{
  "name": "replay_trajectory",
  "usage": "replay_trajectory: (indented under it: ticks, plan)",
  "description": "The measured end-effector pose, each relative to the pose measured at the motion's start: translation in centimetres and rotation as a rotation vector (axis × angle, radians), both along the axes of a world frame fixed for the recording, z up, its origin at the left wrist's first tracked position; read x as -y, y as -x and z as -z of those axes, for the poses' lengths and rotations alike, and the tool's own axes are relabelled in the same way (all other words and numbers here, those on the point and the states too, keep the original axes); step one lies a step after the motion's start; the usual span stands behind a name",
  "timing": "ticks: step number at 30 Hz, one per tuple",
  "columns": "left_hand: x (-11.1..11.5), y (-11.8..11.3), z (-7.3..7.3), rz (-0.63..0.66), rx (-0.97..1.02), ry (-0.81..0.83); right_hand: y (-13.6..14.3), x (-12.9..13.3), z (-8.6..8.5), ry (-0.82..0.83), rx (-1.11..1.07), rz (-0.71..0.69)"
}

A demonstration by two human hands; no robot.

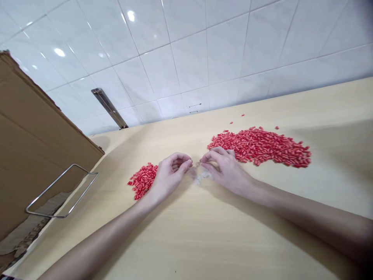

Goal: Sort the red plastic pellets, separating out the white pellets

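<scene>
Over the middle of the table, my left hand [171,173] has thumb and forefinger pinched, with a tiny reddish bit at their tips that looks like a small red piece. Facing it a short gap away, my right hand [223,167] also pinches; what lies between its fingertips is too small to make out. Below both hands is a small heap of whitish, translucent scraps [201,178]. A smaller pile of red pieces [143,181], short and tube-like, lies beside my left hand, partly covered by it. Just beyond my right hand spreads a larger pile of red pieces [262,146].
A cardboard box [37,128] stands at the left, with a bent metal wire frame [62,190] by it. A metal strip [109,108] leans near the white tiled wall [186,58]. A few stray red pieces [243,114] lie behind the larger pile on the wooden table [186,241].
</scene>
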State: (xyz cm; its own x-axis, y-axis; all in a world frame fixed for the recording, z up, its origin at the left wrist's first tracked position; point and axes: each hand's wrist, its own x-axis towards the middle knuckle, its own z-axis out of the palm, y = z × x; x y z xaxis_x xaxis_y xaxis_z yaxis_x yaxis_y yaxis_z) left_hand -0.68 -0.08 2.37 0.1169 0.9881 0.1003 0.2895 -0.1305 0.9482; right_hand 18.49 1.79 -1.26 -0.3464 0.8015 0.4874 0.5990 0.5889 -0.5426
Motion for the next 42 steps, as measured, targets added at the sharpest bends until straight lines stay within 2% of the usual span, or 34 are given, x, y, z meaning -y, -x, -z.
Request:
replay_trajectory:
  ticks: [3,6,10,13,20,29,37,42]
  plan:
    - [0.4,-0.4,0.4,0.029,0.005,0.007,-0.1,0.2,-0.2,-0.003,-0.061,-0.064]
    - [0.6,-1.0,0.5,-0.002,0.030,-0.035,-0.2,0.3,-0.8,-0.043,-0.268,-0.085]
    - [0.7,-1.6,1.1,-0.075,0.142,-0.074,-0.3,0.3,-1.1,0.046,-0.408,-0.030]
    - [0.8,-1.8,1.7,-0.080,0.221,-0.066,-0.3,0.2,-1.0,0.100,-0.458,-0.036]
    - [1.1,-1.5,1.7,-0.090,0.363,-0.025,-0.4,0.1,-1.0,0.147,-0.483,-0.122]
    - [1.0,-1.2,1.9,-0.091,0.333,0.017,-0.1,0.5,-1.5,0.188,-0.556,-0.167]
    - [0.8,-1.0,2.1,-0.059,0.420,0.076,0.0,0.7,-1.9,0.248,-0.605,-0.193]
    - [0.8,-1.0,2.1,-0.038,0.406,0.083,0.1,0.7,-1.9,0.263,-0.619,-0.217]
